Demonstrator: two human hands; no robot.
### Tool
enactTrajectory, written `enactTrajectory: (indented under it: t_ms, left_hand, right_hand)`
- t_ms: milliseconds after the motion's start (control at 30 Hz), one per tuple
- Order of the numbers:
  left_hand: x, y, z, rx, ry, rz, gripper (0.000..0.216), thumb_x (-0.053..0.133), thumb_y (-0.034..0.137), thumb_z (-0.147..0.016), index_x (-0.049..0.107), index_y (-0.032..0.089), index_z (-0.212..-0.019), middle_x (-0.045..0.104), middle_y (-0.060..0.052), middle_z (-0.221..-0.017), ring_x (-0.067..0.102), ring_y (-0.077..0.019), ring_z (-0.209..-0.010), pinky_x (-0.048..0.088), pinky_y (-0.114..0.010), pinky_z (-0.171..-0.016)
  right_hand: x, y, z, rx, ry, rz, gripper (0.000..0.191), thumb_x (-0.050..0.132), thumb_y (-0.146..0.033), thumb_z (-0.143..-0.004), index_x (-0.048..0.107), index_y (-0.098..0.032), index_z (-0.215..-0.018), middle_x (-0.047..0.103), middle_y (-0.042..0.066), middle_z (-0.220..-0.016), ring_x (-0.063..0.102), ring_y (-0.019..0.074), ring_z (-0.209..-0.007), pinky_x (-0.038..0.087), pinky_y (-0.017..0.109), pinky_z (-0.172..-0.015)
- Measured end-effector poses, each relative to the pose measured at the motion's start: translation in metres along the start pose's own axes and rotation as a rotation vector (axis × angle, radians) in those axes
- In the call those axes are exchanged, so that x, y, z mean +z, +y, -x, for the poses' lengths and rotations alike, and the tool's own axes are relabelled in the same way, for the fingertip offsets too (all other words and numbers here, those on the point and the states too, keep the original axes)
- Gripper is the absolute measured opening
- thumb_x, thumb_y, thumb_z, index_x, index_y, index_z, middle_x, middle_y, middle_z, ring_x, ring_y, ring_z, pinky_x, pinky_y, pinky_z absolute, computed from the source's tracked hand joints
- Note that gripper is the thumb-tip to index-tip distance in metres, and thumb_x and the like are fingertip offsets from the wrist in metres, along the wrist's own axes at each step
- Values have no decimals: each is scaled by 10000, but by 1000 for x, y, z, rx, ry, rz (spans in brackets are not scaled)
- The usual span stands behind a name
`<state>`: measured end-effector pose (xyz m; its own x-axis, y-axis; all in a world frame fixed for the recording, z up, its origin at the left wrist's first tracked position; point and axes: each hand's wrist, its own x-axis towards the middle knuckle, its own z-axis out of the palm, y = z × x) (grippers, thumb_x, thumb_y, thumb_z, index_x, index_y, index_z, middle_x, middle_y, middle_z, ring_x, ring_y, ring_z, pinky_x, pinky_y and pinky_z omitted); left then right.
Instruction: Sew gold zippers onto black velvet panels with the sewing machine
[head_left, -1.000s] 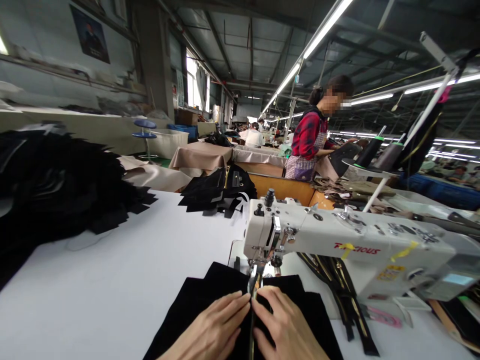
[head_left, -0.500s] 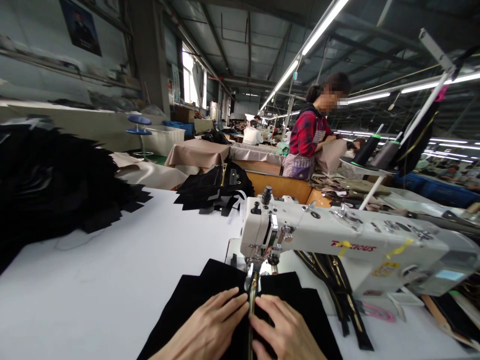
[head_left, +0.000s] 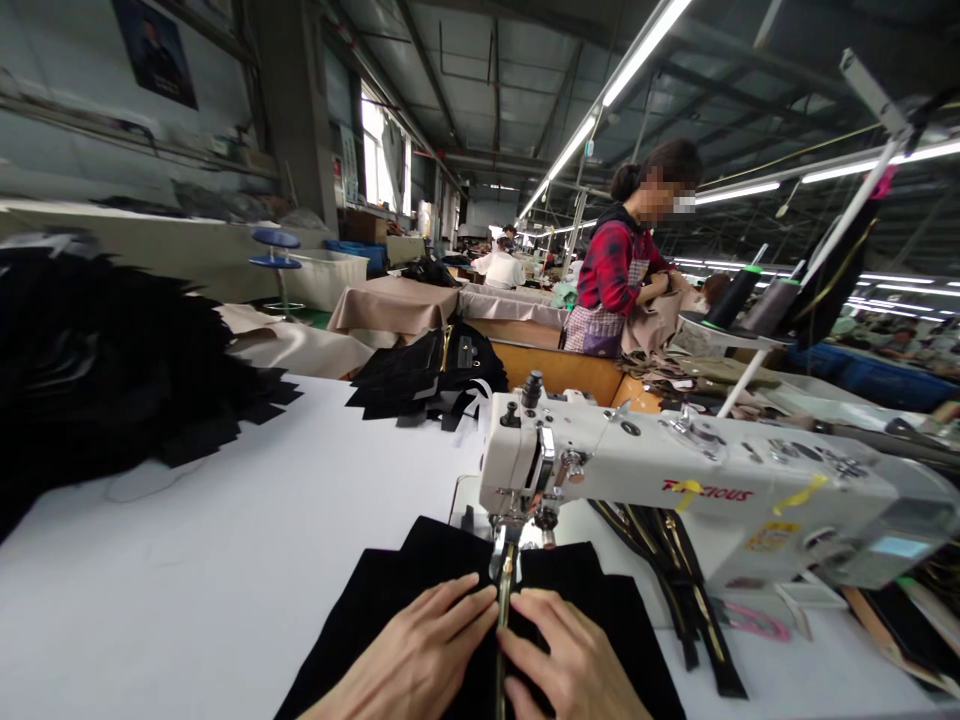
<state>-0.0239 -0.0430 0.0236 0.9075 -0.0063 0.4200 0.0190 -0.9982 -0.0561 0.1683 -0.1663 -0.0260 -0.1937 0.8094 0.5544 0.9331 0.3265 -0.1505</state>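
A black fabric piece (head_left: 600,590) with stepped edges lies under the needle area of a white sewing machine (head_left: 637,465). Down its middle runs a zipper (head_left: 505,600) with gold teeth, its top end at the presser foot (head_left: 498,550). My left hand (head_left: 431,640) rests on the fabric with its fingers stretched out, tips against the zipper's left side. My right hand (head_left: 566,650) lies on the other side, fingers bent and apart, their tips touching the zipper's right edge. The lower fabric edge is out of frame.
A tall stack of black pieces (head_left: 112,360) stands on the white table (head_left: 225,540) at left. More black pieces with zippers (head_left: 431,375) lie behind the machine. Loose zippers (head_left: 686,585) hang beneath its arm. Thread cones (head_left: 735,295) stand at right. A co-worker (head_left: 619,265) handles fabric beyond.
My hands, the fabric and the zipper stay practically in place. In the background the co-worker's hands and the brownish fabric have shifted.
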Motion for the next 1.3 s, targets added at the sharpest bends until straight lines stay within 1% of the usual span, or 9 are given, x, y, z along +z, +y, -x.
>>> enactTrajectory:
  t_ms: [100, 267, 367, 500, 767, 933, 1033, 1133, 1300]
  left_hand:
    - [3, -1, -1, 6, -5, -33, 401, 343, 88, -968, 571, 142, -1294, 636, -67, -1304, 592, -183, -1210, 424, -308, -1109]
    - [7, -1, 2, -17, 22, 1, 408, 366, 99, -955, 559, 168, -1307, 628, -52, -1317, 577, -198, -1228, 447, -320, -1091]
    - [11, -1, 5, -38, 32, 23, 435, 374, 94, -945, 541, 192, -1334, 616, -42, -1333, 568, -199, -1240, 463, -317, -1074]
    - [17, -2, 7, -59, 41, 61, 459, 380, 107, -956, 513, 234, -1376, 611, -23, -1341, 541, -190, -1272, 466, -297, -1067]
    - [14, -1, 7, -69, 28, 65, 428, 381, 139, -982, 526, 236, -1373, 616, -26, -1335, 563, -197, -1249, 486, -302, -1047]
    - [21, -4, 9, -71, 42, 79, 465, 363, 115, -976, 486, 237, -1407, 628, -32, -1317, 552, -184, -1263, 461, -298, -1072]
    - [32, -8, 13, -57, 17, 62, 486, 413, 95, -942, 488, 238, -1400, 615, -27, -1336, 535, -195, -1286, 464, -316, -1078]
    - [41, -11, 15, -58, -40, 46, 566, 467, 57, -881, 465, 241, -1417, 578, -18, -1385, 529, -208, -1294, 465, -340, -1084]
    - [38, -10, 13, -55, -101, 35, 555, 502, 55, -849, 499, 224, -1378, 572, -16, -1392, 524, -224, -1301, 478, -356, -1073]
  right_hand:
    - [2, 0, 1, 16, -1, -16, 366, 616, -134, -765, 660, -185, -1125, 654, 108, -1117, 638, 253, -1019, 592, 346, -855]
    - [3, 0, 3, 23, -20, -19, 370, 623, -148, -775, 662, -189, -1141, 652, 99, -1049, 635, 252, -1008, 589, 341, -849]
    - [2, 0, 3, 19, -16, -10, 369, 621, -147, -778, 662, -186, -1142, 652, 103, -1048, 635, 258, -1018, 591, 348, -848]
    - [3, 1, 4, 17, -50, 1, 370, 619, -154, -784, 660, -183, -1150, 654, 111, -1061, 633, 268, -1037, 590, 359, -860]
    - [1, 0, 3, 20, -45, 1, 370, 607, -155, -788, 659, -183, -1153, 662, 110, -1057, 640, 268, -1039, 591, 362, -865]
    - [2, 1, 2, 13, -37, 3, 371, 599, -143, -779, 655, -185, -1143, 663, 106, -1061, 644, 266, -1040, 593, 363, -870]
    - [3, 1, 2, 11, -19, -2, 375, 603, -139, -769, 653, -184, -1138, 662, 105, -1055, 645, 266, -1038, 593, 362, -869]
    - [3, 1, 3, 8, -20, 10, 364, 604, -141, -772, 652, -186, -1131, 662, 105, -1050, 647, 266, -1028, 594, 358, -861]
    - [3, 0, 3, -2, -25, 19, 357, 613, -144, -768, 645, -184, -1121, 657, 103, -1044, 644, 273, -1014, 594, 361, -849]
